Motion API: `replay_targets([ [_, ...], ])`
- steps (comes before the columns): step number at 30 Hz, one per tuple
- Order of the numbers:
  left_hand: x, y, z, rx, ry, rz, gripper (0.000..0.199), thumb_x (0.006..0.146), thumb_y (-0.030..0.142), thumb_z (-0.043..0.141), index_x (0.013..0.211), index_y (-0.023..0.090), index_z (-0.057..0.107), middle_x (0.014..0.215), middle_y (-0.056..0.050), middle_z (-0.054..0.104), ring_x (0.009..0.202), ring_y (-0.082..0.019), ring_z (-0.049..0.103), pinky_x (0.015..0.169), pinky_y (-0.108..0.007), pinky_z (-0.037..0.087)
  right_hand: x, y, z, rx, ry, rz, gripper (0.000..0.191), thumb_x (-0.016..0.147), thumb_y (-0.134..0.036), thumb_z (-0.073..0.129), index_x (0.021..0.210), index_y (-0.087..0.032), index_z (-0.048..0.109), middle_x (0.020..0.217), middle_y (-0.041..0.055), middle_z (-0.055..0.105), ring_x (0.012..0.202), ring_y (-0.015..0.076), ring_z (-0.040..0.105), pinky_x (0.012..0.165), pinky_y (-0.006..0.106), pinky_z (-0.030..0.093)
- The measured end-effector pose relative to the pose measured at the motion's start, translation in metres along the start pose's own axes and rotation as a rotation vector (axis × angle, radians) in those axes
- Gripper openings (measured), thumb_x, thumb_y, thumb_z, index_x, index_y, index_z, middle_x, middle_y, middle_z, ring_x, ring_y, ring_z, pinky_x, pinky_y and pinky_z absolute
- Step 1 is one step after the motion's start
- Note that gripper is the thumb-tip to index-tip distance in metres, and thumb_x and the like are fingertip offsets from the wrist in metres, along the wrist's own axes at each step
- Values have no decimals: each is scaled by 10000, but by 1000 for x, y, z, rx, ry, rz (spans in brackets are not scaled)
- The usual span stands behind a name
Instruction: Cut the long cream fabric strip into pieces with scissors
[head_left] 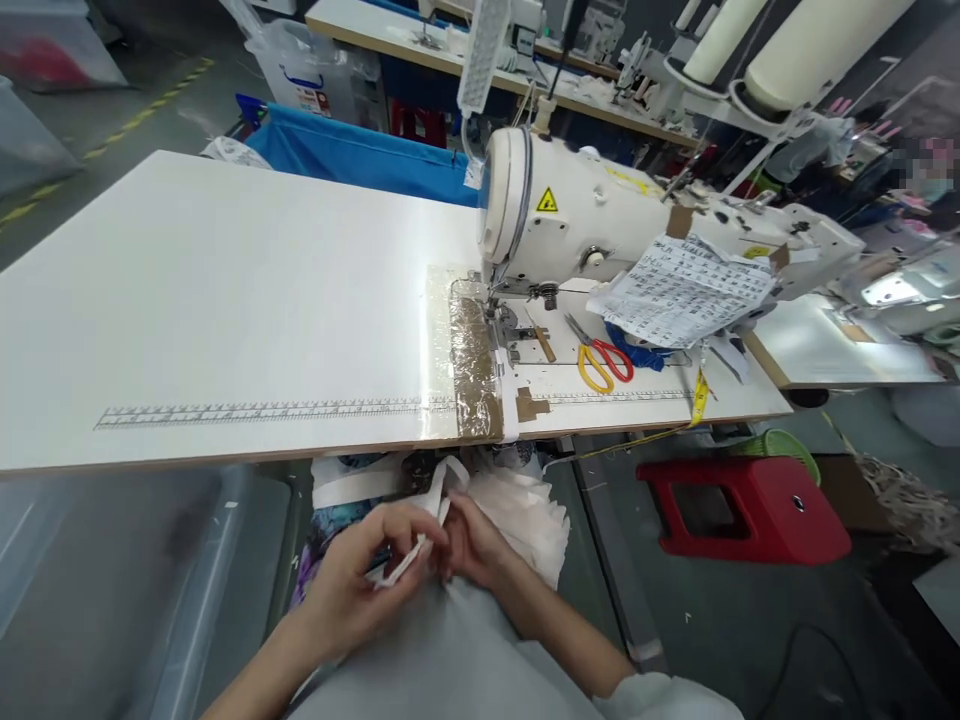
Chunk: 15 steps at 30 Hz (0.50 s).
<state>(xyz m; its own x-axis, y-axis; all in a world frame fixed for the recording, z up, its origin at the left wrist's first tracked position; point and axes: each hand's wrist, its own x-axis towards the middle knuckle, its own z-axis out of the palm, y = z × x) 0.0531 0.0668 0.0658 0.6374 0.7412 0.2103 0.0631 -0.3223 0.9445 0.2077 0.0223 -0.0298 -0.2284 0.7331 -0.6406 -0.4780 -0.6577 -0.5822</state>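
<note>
1. Head view: your left hand [367,575] pinches a narrow white strip [435,492] on your side of the desk's [262,300] near edge; your right hand [480,540] touches it with its fingertips, but you cannot tell whether that grip is closed.
2. The strip's long axis slants away from you and rightward from the left grip, its looped far end nearer the right hand.
3. It looks thin, soft, folded; ruffled cream fabric [521,510] hangs beyond, below the smooth, glossy desk.
</note>
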Motion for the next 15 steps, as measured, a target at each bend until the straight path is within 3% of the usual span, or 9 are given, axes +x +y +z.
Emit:
replay_targets([
  [4, -11, -5, -2, -127, -101, -198, 99, 900, 281, 561, 862, 222, 492, 850, -25, 638, 783, -158, 621, 719, -236, 494, 8, -2, 6, 31, 173, -210, 302, 649, -458, 646, 711, -196, 508, 483, -80, 472, 379, 76, 400, 352, 191, 309],
  [8, -11, -20, -3, -320, -42, -536, 353, 881, 567, 525, 857, 215, 531, 693, 7, 558, 672, -161, 524, 662, -247, 434, -10, -15, 11, -81, 155, -306, 238, 660, -345, 673, 796, -179, 569, 529, -76, 497, 436, 74, 402, 410, 190, 303],
  [11, -9, -32, 3, -462, 7, -750, 414, 802, 597, 632, 857, 205, 510, 621, 40, 499, 599, -132, 451, 581, -222, 363, -33, -29, 13, -331, 66, -415, 159, 738, -283, 604, 854, -186, 557, 593, -76, 470, 473, 70, 379, 442, 186, 295],
  [15, -18, -44, 4, -556, -63, -831, 523, 689, 565, 759, 987, 192, 546, 619, 73, 429, 523, -89, 388, 510, -198, 265, -76, -61, 3, -750, 96, -597, 67, 728, -151, 534, 767, -196, 503, 673, -59, 445, 588, 81, 384, 502, 179, 288],
])
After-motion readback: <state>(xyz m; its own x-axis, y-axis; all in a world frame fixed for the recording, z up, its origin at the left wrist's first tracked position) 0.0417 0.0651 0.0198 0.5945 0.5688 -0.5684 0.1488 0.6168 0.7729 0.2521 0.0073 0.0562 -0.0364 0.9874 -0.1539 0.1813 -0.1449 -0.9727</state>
